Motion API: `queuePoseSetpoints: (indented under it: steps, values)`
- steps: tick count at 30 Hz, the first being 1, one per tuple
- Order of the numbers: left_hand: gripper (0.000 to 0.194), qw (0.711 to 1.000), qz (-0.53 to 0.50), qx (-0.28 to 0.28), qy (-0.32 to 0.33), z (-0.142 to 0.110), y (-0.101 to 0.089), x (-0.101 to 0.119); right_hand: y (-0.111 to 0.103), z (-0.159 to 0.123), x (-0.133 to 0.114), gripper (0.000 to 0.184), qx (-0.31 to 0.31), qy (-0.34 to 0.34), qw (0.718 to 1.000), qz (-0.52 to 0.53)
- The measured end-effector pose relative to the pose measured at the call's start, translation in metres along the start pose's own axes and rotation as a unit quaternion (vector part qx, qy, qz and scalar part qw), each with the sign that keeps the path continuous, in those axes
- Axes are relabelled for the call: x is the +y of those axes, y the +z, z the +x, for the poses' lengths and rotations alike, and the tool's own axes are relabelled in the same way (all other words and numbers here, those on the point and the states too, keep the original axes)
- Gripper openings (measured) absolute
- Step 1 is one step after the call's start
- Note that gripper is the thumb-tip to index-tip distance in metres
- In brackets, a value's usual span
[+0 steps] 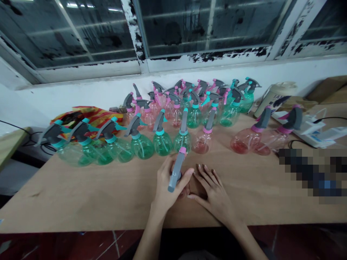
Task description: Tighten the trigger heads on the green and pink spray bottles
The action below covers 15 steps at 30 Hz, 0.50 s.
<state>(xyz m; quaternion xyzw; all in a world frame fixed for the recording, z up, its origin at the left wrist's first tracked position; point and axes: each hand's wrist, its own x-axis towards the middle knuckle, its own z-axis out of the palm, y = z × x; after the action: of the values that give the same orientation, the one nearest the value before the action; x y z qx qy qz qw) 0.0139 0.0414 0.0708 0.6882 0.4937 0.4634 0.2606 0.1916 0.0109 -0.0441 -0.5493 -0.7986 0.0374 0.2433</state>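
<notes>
My left hand (pixel 167 187) is wrapped round a pink spray bottle with a grey trigger head (pixel 176 170) and a pink collar, standing on the wooden table (pixel 81 195) near its front edge. My right hand (pixel 210 189) lies beside the bottle with its fingers stretched out, the fingertips touching the bottle's body. Just beyond my hands runs a row of green spray bottles (pixel 142 144) with teal collars.
Several pink and green spray bottles (pixel 195 104) crowd the back of the table under the window. Two pink bottles (pixel 253 139) stand at the right. A red and yellow bag (pixel 89 115) lies back left. A white jug (pixel 273 95) and a white power strip (pixel 311 131) sit at the right.
</notes>
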Motion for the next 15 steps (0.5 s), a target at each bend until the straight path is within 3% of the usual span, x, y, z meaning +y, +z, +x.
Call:
queuePoseSetpoints:
  steps: [8,15]
  values:
    - [0.038,1.000,-0.013,-0.019,-0.014,-0.0001,-0.0001,-0.0061,-0.0006,0.0006,-0.0006,0.072,-0.001,-0.002,1.000,-0.007]
    - [0.032,1.000,-0.010,-0.017,-0.007,0.0001,0.0002,-0.0059,0.0015,-0.0013,0.0004,0.072,0.009,-0.004,1.000,-0.001]
